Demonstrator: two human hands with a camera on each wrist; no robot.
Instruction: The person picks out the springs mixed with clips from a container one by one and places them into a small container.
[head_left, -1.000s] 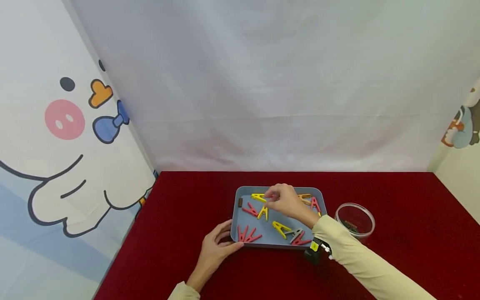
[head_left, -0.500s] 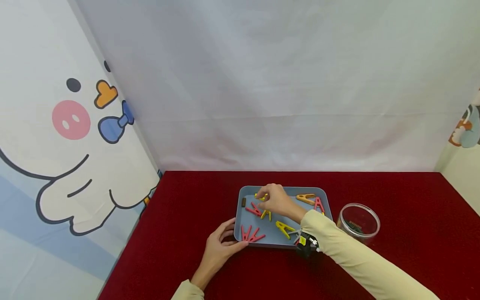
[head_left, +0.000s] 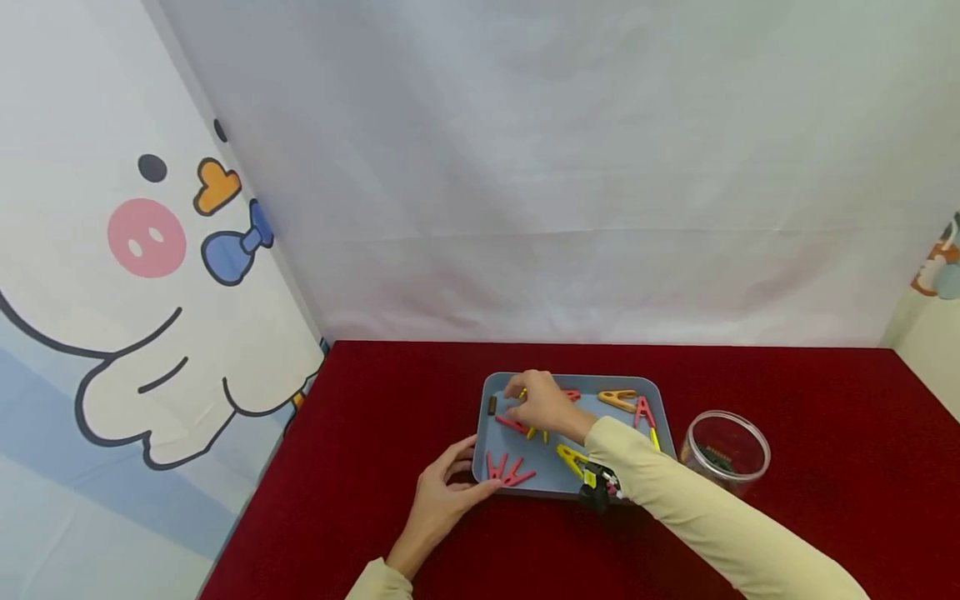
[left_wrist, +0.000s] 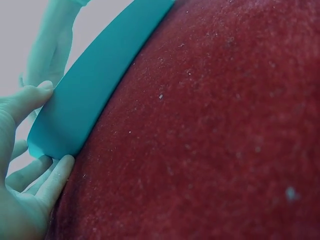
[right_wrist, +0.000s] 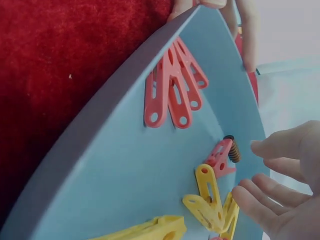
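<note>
A blue-grey tray (head_left: 551,492) holds several plastic clothespins. My left hand (head_left: 442,492) holds its near left corner, thumb and fingers on two adjoining walls. Over the tray's left part hovers my right hand (head_left: 546,406), its thumb and fingers apart with nothing visible between them. In the right wrist view, a small dark coil spring (right_wrist: 233,150) lies just beyond these fingers, beside a red clothespin (right_wrist: 220,154). Yellow clothespins (right_wrist: 206,185) lie under the fingertips. Two red clothespins (right_wrist: 172,95) rest in the corner near my left hand.
A clear round jar (head_left: 726,450) with dark coiled pieces inside stands right of the tray on the red cloth (head_left: 405,383). An orange clothespin (head_left: 617,398) and another red clothespin (head_left: 643,410) lie in the tray's far right. A white curtain (head_left: 570,208) hangs behind.
My right hand has moved left across the tray, towards the spring. My left hand stays at the tray corner. The whole head view has shifted slightly.
</note>
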